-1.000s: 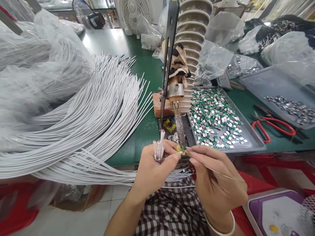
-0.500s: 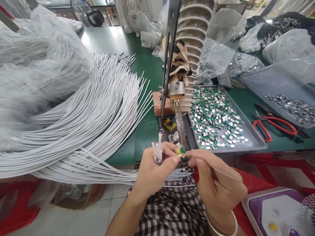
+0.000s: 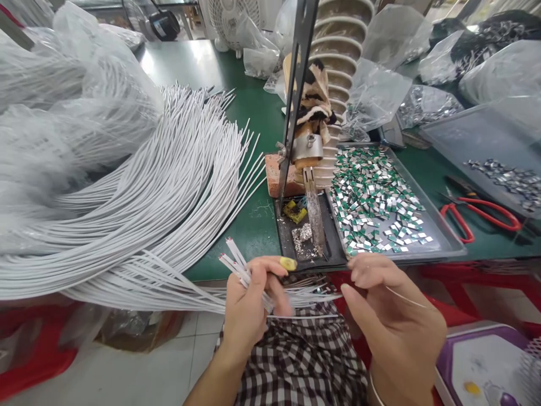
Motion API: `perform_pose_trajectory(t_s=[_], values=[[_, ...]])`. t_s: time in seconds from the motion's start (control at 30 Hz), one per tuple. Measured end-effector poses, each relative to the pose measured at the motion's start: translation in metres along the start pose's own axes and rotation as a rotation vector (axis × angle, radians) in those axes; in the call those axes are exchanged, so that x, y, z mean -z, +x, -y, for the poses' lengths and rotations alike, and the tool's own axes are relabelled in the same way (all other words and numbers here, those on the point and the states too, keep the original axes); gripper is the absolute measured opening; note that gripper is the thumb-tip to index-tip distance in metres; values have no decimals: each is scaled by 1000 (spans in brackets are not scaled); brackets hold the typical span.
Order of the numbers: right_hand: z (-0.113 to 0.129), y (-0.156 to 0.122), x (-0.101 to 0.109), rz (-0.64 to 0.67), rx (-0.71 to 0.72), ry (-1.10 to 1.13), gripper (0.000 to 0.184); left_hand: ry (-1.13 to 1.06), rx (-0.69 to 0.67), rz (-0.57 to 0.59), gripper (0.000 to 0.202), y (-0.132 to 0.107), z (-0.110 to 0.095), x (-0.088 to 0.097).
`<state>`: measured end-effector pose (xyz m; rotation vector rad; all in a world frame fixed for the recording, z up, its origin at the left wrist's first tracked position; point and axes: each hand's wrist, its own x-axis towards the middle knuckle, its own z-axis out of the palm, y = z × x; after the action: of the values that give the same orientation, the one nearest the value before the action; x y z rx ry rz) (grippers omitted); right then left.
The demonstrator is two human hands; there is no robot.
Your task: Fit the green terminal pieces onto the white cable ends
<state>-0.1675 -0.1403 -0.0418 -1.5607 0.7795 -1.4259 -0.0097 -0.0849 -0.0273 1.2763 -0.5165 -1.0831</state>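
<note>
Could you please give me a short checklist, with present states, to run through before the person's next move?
1. Bundle of white, round cables with reddish ends held in the left hand: ok.
2. Small yellow finger cover on a left fingertip: ok.
3. Thin, pale wire gripped by the right hand: cannot tell; it runs along the hand, its grip hidden.
4. Both hands off the long, worn metal rod: ok.
5. Rod's heat: cannot tell from pictures.
6. Small green-and-silver boards at hand: ok, many lie in the grey metal tray.
</note>
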Motion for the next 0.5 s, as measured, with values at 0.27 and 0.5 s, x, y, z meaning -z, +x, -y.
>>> perform_pose_trajectory(t_s=[0.27,0.5], values=[[12,-9,-26,391,256,-340,11,-123,108,290,62,-29,6,-3],[9,-11,-16,205,98,-132,9,444,-145,411,51,-21,-7,-3]])
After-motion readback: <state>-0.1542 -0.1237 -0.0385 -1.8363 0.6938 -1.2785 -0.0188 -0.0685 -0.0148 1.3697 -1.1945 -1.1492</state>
